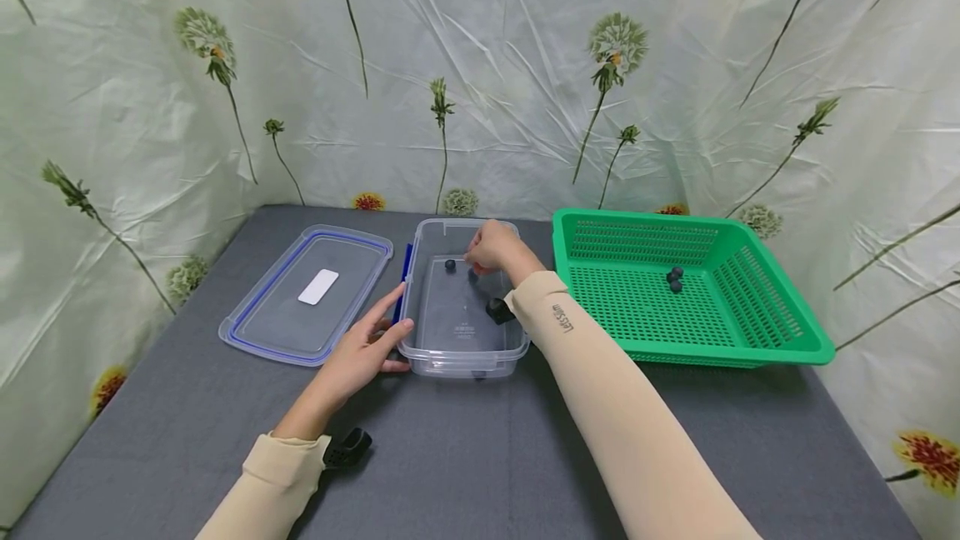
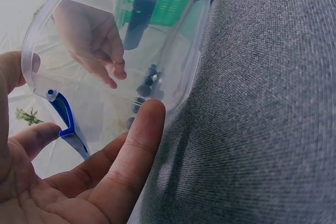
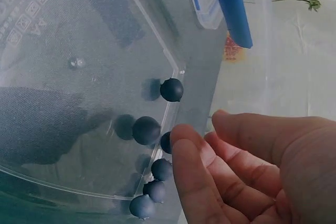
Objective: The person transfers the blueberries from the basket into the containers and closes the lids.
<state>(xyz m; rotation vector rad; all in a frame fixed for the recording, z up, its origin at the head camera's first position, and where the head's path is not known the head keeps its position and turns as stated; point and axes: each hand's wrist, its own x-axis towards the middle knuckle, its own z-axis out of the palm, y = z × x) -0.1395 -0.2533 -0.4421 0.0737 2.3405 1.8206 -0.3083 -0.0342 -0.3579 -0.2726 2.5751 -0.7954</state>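
Dark berries: several (image 3: 146, 130) lie in the clear box (image 1: 465, 353) toward its far end, below your right hand (image 1: 495, 247).
Right fingers: loosely bent, thumb and forefinger slightly apart, no berry visible between them.
Left fingers: on your left hand (image 1: 358, 354) they spread against the box's left side, near a blue latch (image 1: 407, 263).
In the way: your right hand and its black wrist device (image 1: 498, 311) hide part of the box from above.
Lid: clear, blue-edged (image 1: 292, 323), flat on the left.
Green basket: right of the box (image 1: 750, 354), holding three berries (image 1: 676, 286).
Surface: grey cloth (image 1: 450, 457).
Room: pale, creased, flower-printed sheeting (image 1: 510, 148) behind.
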